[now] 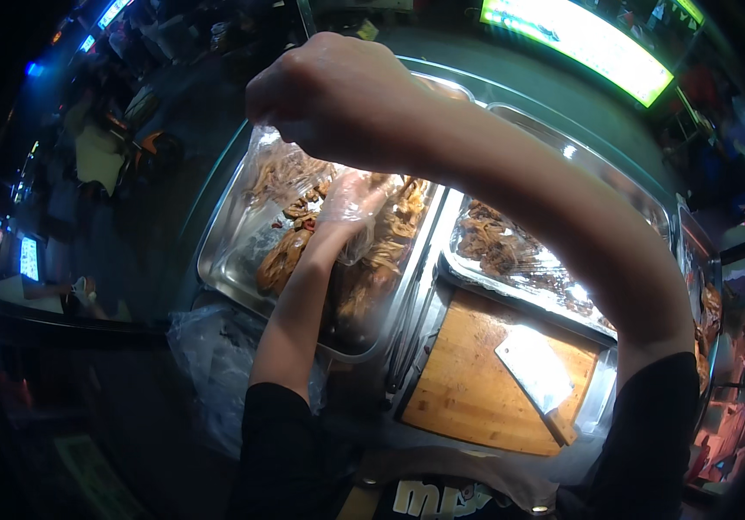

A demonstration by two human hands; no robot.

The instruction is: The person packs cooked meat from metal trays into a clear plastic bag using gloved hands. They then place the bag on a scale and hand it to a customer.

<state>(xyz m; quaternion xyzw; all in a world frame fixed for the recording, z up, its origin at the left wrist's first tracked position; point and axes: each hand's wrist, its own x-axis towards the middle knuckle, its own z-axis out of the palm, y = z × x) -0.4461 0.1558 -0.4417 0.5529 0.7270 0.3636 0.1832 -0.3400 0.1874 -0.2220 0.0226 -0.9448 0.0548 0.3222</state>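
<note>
My left hand (pixel 354 197), in a clear plastic glove, reaches into a metal tray (pixel 222 250) of braised meat pieces. It is over the meat, and its fingertips are partly hidden, so whether it grips a piece is unclear. A large brown piece of meat (pixel 283 259) lies left of my left wrist. My right hand (pixel 320 88) is raised above the far part of the tray with its fingers curled. Clear plastic film (pixel 252 175) hangs from my right hand across the tray's left side. My right forearm hides part of the trays behind it.
A cleaver (pixel 535 370) lies on a wooden cutting board (pixel 470 383) before me. Beyond the board, film covers a second tray of meat (pixel 496 240). Long utensils (pixel 415 312) lie between the trays. A clear plastic bag (pixel 213 370) hangs at left; a glass guard (pixel 216 169) borders the stall.
</note>
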